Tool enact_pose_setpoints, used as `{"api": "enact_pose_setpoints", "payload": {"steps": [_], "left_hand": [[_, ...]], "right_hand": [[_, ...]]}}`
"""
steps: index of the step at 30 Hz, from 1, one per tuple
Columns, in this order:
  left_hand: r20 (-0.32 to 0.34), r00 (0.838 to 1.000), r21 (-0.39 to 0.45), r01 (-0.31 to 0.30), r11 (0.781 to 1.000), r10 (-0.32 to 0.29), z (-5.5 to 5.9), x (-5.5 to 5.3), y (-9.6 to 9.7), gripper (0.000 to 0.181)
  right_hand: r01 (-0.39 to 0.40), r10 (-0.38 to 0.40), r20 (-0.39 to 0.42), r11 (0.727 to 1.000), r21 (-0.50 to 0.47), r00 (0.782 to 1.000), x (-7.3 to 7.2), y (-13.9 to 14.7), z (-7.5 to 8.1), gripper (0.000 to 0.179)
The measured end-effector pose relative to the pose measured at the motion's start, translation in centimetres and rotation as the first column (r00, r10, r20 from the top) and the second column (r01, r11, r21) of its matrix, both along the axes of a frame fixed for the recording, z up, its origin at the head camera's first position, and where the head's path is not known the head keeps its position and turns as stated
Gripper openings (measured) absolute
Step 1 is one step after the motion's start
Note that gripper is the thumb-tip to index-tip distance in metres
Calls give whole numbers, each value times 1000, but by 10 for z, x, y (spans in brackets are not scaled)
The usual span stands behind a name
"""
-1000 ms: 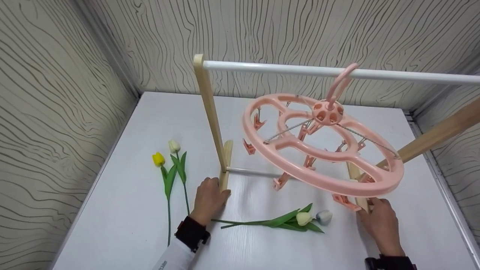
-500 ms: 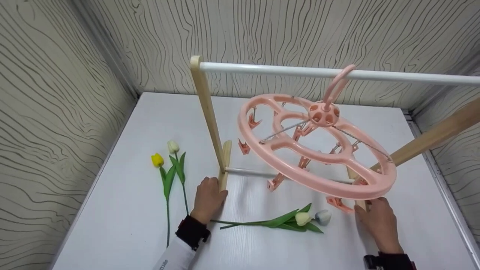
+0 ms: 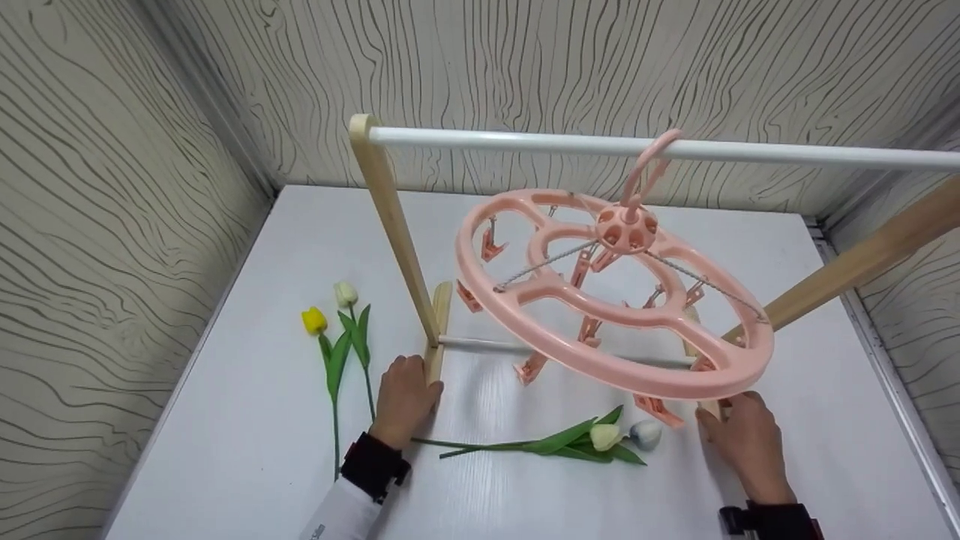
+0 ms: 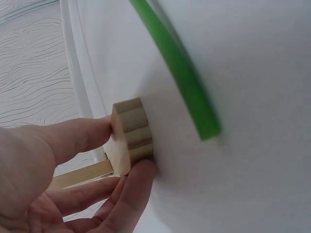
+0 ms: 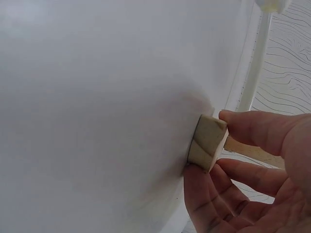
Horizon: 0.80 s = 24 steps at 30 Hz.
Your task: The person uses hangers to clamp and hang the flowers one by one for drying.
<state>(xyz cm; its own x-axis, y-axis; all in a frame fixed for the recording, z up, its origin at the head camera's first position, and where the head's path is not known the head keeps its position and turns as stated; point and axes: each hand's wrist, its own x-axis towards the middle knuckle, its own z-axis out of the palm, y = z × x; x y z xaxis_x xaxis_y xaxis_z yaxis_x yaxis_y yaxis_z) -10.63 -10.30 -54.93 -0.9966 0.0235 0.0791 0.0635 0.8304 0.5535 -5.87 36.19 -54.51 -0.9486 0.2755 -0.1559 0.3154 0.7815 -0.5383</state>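
While the left hand (image 3: 405,401) and right hand (image 3: 750,442) grip the rack (image 3: 390,217), a pink hanger (image 3: 611,310) hangs above the table (image 3: 247,420)

Where the arms enter at the bottom of the frame, black wristbands (image 3: 373,466) on both; pale sleeve (image 3: 341,514) behind the left one. Hands well apart, each clamped on wood. Left hand, lower middle: thumb on one side of the rack's left foot (image 4: 133,128), fingers on the other. Right hand, lower right: similar pinch on the right foot (image 5: 206,141), partly hidden under the hanger in the head view.

Lower centre, between the hands: cream tulip (image 3: 606,436) and pale blue tulip (image 3: 645,434) lying flat, heads to the right. Green stem (image 4: 189,97) near the left foot, apart from it. Left of centre: yellow tulip (image 3: 314,321) and white tulip (image 3: 345,293), heads toward the top of the frame.

Farther up, white lower rod (image 3: 487,345) between the feet. Hanger right of centre, ring tilted, clips (image 3: 532,367) dangling, hook over the white top bar (image 3: 495,139), which runs to the right edge. Behind, across the top: pale wall (image 3: 525,60), dark wavy lines.
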Motion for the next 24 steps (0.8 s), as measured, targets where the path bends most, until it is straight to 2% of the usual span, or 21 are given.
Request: {"api": "enact_pose_setpoints", "payload": {"steps": [5,13,18,24], "left_hand": [[34,999,-3,-13,1000,13,0,1,-5,20],[-19,1000,-8,-4,1000,4,0,4,-14,21],[40,999,-6,-29,1000,30,2,4,-18,20],[125,990,-14,-64,998,65,3,2,-21,22]], "right_hand": [[-1,1,-3,1000,10,1000,0,-5,0,43],[-34,34,-26,999,29,999,0,-12,1,44],[-39,39,-8,999,10,999,-2,-17,1,45],[-28,28,19,1000,3,999,-3,-24,2,47]]}}
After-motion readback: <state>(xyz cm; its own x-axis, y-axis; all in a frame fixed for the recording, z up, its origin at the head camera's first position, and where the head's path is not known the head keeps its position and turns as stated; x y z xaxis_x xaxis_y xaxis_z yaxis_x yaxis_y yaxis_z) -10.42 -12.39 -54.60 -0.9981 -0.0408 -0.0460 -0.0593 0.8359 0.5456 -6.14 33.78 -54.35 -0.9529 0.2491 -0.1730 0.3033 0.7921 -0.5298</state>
